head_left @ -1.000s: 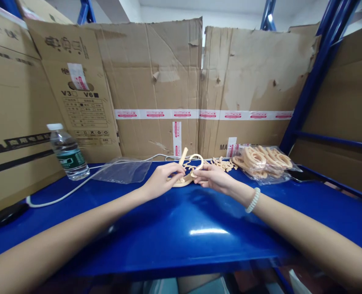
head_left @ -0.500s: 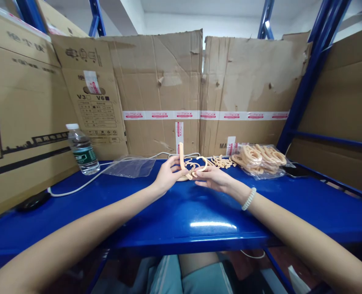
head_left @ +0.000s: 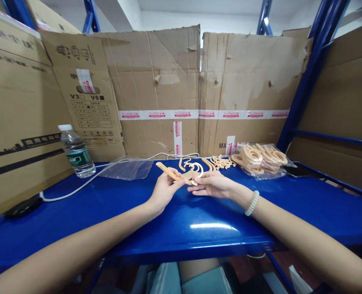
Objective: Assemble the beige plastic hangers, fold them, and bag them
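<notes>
A: Where do we have the long, slim, wood-coloured strip (head_left: 167, 171)?

B: In our left hand (head_left: 163, 191), thumb and fingers pinched together on it, over the glossy blue table (head_left: 181, 228).

A: And our right hand (head_left: 216, 184)?

B: We have its fingertips closed on a pale, wood-coloured hooked piece (head_left: 202, 168), its curve standing above them.

A: How does the strip lie from there?

B: Its long axis slants: one end points to the upper left of our view, the other runs down rightward, just beside the hooked piece's lower end.

A: Do those ends touch?

B: We cannot tell; our fingers crowd the spot.

A: Which hand is nearer it?

B: The right, its fingertips right there; with the left we grip farther back along the strip.
</notes>
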`<state>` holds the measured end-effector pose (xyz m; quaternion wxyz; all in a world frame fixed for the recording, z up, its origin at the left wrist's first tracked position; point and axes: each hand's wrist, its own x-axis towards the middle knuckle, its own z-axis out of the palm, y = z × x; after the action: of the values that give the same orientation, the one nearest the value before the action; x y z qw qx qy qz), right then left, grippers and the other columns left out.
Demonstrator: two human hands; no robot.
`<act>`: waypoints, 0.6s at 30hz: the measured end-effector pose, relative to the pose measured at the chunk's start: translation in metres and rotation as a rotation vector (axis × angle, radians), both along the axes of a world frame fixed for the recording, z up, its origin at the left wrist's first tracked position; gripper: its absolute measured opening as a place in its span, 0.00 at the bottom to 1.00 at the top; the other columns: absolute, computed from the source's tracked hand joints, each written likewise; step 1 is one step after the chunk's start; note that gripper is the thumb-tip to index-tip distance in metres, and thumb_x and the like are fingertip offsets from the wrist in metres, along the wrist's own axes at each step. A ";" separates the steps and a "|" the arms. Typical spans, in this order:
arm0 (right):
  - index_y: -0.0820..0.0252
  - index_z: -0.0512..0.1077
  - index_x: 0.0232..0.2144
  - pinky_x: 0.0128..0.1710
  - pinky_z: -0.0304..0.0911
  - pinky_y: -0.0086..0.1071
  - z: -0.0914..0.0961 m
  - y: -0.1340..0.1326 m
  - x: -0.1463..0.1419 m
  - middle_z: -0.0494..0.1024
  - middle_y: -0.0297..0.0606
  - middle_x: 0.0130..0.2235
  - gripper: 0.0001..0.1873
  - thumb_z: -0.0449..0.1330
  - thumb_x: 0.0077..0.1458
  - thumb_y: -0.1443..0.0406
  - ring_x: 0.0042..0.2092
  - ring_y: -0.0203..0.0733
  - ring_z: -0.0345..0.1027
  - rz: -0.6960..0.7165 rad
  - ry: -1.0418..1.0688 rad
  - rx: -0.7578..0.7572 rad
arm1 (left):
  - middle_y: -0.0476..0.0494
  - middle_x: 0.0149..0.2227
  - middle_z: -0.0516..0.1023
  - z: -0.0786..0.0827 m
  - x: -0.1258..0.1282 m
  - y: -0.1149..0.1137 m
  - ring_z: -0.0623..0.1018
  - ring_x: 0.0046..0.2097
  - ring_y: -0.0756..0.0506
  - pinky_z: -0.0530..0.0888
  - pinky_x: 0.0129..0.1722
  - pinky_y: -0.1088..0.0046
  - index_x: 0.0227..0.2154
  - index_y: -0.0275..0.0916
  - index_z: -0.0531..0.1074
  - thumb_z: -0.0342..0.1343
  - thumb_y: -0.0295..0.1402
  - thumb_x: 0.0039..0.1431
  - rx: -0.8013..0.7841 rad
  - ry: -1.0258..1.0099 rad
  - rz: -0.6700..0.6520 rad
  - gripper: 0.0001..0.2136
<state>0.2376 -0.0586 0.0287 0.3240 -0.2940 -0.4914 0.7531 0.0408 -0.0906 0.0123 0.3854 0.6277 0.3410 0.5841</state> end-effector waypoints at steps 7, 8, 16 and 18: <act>0.66 0.72 0.29 0.45 0.74 0.35 -0.001 -0.004 0.000 0.82 0.41 0.33 0.08 0.69 0.50 0.72 0.38 0.43 0.80 0.032 -0.001 0.009 | 0.53 0.28 0.70 -0.002 0.003 -0.011 0.74 0.34 0.48 0.71 0.40 0.70 0.27 0.40 0.64 0.63 0.33 0.50 0.030 0.062 0.052 0.11; 0.66 0.72 0.29 0.46 0.73 0.36 -0.001 -0.003 0.000 0.82 0.41 0.33 0.08 0.69 0.50 0.72 0.38 0.42 0.80 0.032 -0.003 0.012 | 0.53 0.28 0.69 -0.002 0.004 -0.012 0.73 0.34 0.47 0.71 0.41 0.70 0.26 0.40 0.64 0.63 0.33 0.50 0.038 0.073 0.059 0.10; 0.67 0.72 0.28 0.45 0.74 0.35 -0.002 -0.004 -0.001 0.80 0.40 0.29 0.07 0.67 0.50 0.73 0.36 0.43 0.80 0.024 -0.066 0.068 | 0.52 0.28 0.69 -0.004 0.004 -0.013 0.72 0.34 0.47 0.70 0.41 0.68 0.25 0.40 0.65 0.62 0.33 0.51 0.072 0.128 0.069 0.09; 0.67 0.72 0.28 0.42 0.75 0.32 -0.002 -0.005 -0.002 0.80 0.41 0.29 0.06 0.67 0.51 0.73 0.35 0.42 0.80 0.014 -0.086 0.092 | 0.52 0.28 0.68 -0.005 0.004 -0.013 0.73 0.34 0.47 0.71 0.41 0.68 0.25 0.40 0.65 0.62 0.33 0.51 0.075 0.121 0.063 0.09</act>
<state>0.2360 -0.0638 0.0270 0.3106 -0.3075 -0.5411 0.7185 0.0450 -0.1036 0.0069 0.3218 0.6648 0.3612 0.5692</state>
